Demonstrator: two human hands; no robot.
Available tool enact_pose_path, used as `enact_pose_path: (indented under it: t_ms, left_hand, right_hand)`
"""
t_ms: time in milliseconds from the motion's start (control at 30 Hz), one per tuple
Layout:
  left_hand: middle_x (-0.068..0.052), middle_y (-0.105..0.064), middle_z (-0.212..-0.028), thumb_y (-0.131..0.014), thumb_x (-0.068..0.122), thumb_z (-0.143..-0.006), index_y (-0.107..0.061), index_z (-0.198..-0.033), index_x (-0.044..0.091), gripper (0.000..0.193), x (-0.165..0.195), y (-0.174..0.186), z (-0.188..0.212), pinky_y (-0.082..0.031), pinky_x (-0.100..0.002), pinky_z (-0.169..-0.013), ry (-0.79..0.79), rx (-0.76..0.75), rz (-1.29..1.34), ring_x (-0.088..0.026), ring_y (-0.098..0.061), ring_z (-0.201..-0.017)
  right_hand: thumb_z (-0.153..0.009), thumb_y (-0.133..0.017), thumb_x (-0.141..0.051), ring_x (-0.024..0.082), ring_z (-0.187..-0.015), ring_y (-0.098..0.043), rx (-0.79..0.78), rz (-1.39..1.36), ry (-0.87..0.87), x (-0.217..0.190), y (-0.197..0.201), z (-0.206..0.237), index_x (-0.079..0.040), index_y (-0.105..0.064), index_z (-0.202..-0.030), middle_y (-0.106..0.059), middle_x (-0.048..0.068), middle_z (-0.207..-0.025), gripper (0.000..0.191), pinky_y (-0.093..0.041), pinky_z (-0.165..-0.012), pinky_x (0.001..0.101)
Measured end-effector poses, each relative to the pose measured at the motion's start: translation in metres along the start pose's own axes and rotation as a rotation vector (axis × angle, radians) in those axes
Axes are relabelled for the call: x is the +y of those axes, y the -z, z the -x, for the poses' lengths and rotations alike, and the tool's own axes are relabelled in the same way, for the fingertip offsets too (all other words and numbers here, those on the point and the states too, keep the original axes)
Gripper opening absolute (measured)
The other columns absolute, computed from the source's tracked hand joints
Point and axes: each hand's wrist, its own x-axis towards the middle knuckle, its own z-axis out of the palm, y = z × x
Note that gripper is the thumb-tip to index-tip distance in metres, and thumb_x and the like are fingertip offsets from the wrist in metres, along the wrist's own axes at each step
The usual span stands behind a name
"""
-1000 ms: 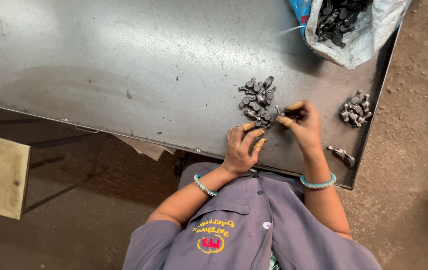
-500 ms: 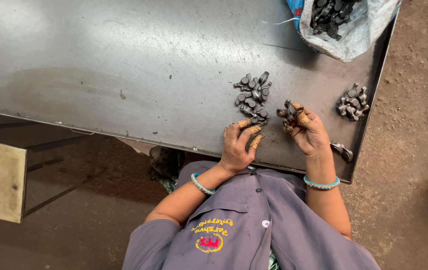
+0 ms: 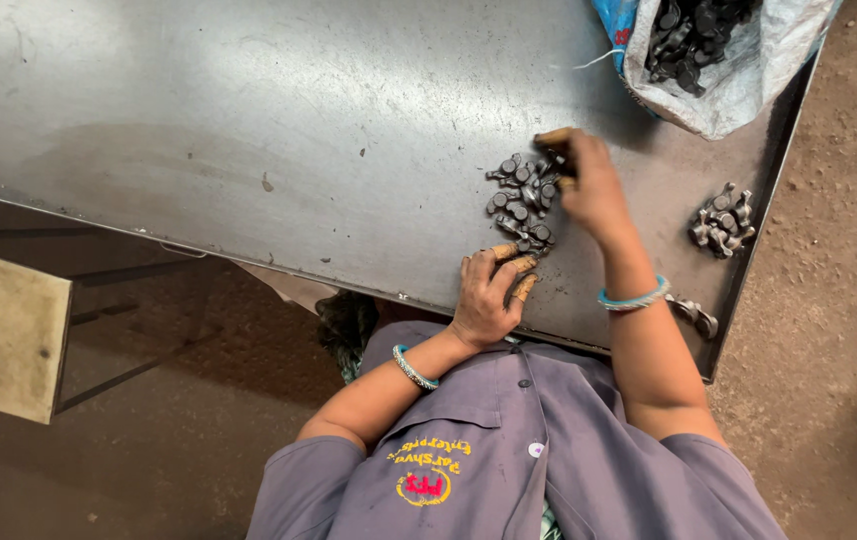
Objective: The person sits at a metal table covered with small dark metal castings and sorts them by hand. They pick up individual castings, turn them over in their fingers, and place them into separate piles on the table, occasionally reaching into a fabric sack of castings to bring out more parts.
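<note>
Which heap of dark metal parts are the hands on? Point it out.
The middle heap on the metal table: right hand at its far edge, left hand at its near edge. The smaller heap lies apart, untouched.

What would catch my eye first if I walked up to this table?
Probably the heap of small dark metal parts near the front edge of the grey steel table, with the right hand at its far side and the left hand at its near side. Next, the white sack of similar parts at the far right corner.
</note>
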Motion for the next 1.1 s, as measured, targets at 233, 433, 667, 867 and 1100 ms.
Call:
enact_pose_path:
  t_ms: [233,433,667,867,1100]
  left_hand:
    - [-0.015,-0.055,-0.121,-0.077,0.017,-0.086,-0.066,-0.114,0.009,0.032,-0.003,-0.003,0.003,-0.042,-0.049,-0.095,0.000,-0.018,-0.006,-0.034,-0.053,-0.111]
    - [-0.015,-0.056,-0.123,-0.076,0.015,-0.083,-0.067,-0.117,0.009,0.036,-0.003,-0.002,0.003,-0.042,-0.049,-0.095,0.007,-0.032,0.010,-0.034,-0.053,-0.111]
    - [-0.014,-0.055,-0.124,-0.077,0.017,-0.088,-0.066,-0.118,0.009,0.033,-0.005,-0.002,0.003,-0.042,-0.049,-0.096,-0.012,-0.024,0.034,-0.034,-0.054,-0.112]
    - [-0.017,-0.054,-0.120,-0.078,0.017,-0.085,-0.066,-0.115,0.008,0.034,-0.006,-0.002,0.004,-0.041,-0.050,-0.095,0.001,-0.043,-0.001,-0.036,-0.052,-0.111]
    - [-0.016,-0.056,-0.123,-0.078,0.018,-0.086,-0.066,-0.116,0.008,0.034,-0.003,-0.001,0.003,-0.041,-0.049,-0.096,-0.013,-0.034,0.010,-0.035,-0.053,-0.113]
  right_hand:
    - [-0.075,-0.078,0.011,0.033,-0.105,-0.059,0.010,0.154,-0.087,-0.012,0.000,0.028,-0.006,-0.068,-0.113,-0.066,0.012,-0.106,0.042,-0.049,-0.094,0.0418]
    - [-0.079,-0.083,0.005,0.025,-0.094,-0.064,0.090,-0.071,-0.255,0.010,0.010,0.072,-0.002,-0.066,-0.109,-0.067,0.012,-0.103,0.035,-0.053,-0.085,0.0354]
    - [-0.095,-0.070,-0.001,0.020,-0.089,-0.070,0.126,-1.338,-0.605,0.034,0.028,0.103,0.002,-0.064,-0.123,-0.072,0.015,-0.110,0.029,-0.059,-0.078,0.0320]
    - [-0.100,-0.067,-0.006,0.019,-0.088,-0.069,0.134,-1.462,-0.745,0.040,0.027,0.110,0.006,-0.063,-0.129,-0.073,0.016,-0.111,0.032,-0.059,-0.077,0.0310]
    - [-0.094,-0.073,-0.006,0.020,-0.085,-0.068,-0.175,-1.096,-0.657,0.033,0.044,0.097,0.004,-0.062,-0.125,-0.072,0.016,-0.103,0.034,-0.054,-0.070,0.0272]
